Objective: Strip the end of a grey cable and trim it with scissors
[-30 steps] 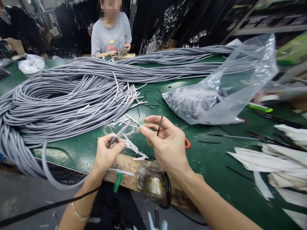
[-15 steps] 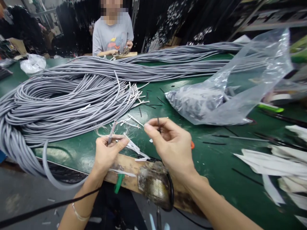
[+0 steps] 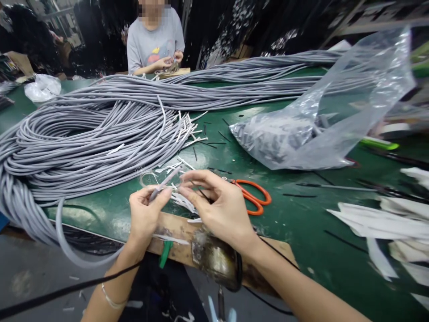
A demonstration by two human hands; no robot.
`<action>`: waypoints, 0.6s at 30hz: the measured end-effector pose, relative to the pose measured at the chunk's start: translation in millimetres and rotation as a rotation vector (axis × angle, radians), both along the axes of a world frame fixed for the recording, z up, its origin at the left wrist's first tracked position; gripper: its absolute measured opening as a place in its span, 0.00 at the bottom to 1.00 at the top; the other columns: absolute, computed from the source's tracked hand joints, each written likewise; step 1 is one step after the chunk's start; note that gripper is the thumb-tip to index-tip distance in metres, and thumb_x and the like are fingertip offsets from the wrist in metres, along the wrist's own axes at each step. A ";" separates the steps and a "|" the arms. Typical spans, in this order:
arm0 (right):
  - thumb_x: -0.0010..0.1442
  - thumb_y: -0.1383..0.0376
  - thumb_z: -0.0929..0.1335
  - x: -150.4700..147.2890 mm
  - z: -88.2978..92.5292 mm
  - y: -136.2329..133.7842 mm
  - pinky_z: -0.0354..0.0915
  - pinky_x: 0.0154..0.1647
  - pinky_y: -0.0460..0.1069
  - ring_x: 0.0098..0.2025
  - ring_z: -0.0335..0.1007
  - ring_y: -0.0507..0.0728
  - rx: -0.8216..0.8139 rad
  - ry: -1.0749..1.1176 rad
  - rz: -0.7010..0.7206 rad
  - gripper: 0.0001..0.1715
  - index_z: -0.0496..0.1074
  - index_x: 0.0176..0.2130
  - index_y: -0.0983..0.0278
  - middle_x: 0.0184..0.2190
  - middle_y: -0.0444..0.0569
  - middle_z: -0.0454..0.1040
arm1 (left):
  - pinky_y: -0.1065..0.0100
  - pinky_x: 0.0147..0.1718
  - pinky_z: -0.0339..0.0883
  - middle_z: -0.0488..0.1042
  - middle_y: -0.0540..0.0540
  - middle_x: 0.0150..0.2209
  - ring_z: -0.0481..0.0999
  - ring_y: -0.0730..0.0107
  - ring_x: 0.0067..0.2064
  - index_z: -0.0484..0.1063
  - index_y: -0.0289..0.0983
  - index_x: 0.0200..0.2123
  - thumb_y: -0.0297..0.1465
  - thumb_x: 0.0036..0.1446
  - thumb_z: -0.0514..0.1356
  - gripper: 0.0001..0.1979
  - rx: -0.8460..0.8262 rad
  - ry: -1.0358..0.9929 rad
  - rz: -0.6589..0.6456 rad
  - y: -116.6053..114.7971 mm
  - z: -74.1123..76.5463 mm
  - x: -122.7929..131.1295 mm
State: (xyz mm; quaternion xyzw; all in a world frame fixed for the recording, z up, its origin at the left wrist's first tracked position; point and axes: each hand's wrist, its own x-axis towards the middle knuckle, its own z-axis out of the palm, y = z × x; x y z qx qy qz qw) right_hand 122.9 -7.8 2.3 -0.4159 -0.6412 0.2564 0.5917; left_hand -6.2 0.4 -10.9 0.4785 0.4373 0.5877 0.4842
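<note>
My left hand (image 3: 145, 212) is closed round the end of a grey cable (image 3: 156, 193), which points up and to the right between thumb and fingers. Close beside it, my right hand (image 3: 219, 205) pinches a thin black piece (image 3: 201, 191), partly hidden by the fingers. The right fingertips are at the cable's tip; whether they touch it I cannot tell. Below the hands lies a wooden board (image 3: 174, 223) bearing a worn, rounded metal device (image 3: 216, 259). White scraps (image 3: 184, 201) lie just behind the board, and orange-handled scissors (image 3: 259, 197) rest right of my right hand.
A big bundle of grey cables (image 3: 83, 138) covers the table's left and back. A clear plastic bag (image 3: 284, 138) stands on the right, with white strips (image 3: 378, 223) nearer me. Short black pieces (image 3: 209, 144) are scattered midtable. Across the table a person (image 3: 156, 44) works with both hands.
My right hand has moved left and slightly down, bringing the black piece to the cable end. The cable end has tilted rightward. The scissors, mostly hidden before, now show.
</note>
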 end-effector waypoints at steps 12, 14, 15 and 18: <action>0.52 0.61 0.66 4.4 5.7 5.7 0.61 0.20 0.41 0.35 0.68 0.52 -0.125 0.068 0.025 0.22 0.66 0.43 0.73 0.35 0.54 0.70 | 0.81 0.16 0.45 0.45 0.54 0.13 0.45 0.89 0.17 0.72 0.29 0.20 0.29 0.32 0.66 0.09 -0.123 -0.267 0.166 1.8 5.4 5.1; 0.51 0.62 0.66 -1.7 6.0 5.2 0.57 0.18 0.39 0.30 0.65 0.48 -0.158 0.076 0.145 0.24 0.64 0.46 0.73 0.38 0.54 0.69 | 0.81 0.17 0.46 0.46 0.54 0.13 0.45 0.89 0.17 0.72 0.30 0.19 0.29 0.33 0.65 0.08 -0.102 -0.227 0.139 1.4 5.4 5.1; 0.51 0.62 0.66 -3.3 6.5 4.9 0.53 0.16 0.38 0.24 0.60 0.44 -0.152 0.068 0.176 0.24 0.64 0.47 0.72 0.39 0.54 0.69 | 0.81 0.17 0.47 0.47 0.53 0.13 0.45 0.89 0.17 0.72 0.31 0.19 0.29 0.33 0.65 0.07 -0.092 -0.206 0.123 1.2 4.9 4.8; 0.51 0.63 0.67 -5.6 9.7 4.5 0.42 0.13 0.39 0.18 0.37 0.40 -0.172 0.047 0.240 0.27 0.62 0.49 0.71 0.42 0.54 0.67 | 0.81 0.19 0.52 0.53 0.52 0.13 0.50 0.88 0.17 0.72 0.32 0.19 0.30 0.34 0.64 0.07 -0.041 -0.142 0.066 0.7 1.9 3.4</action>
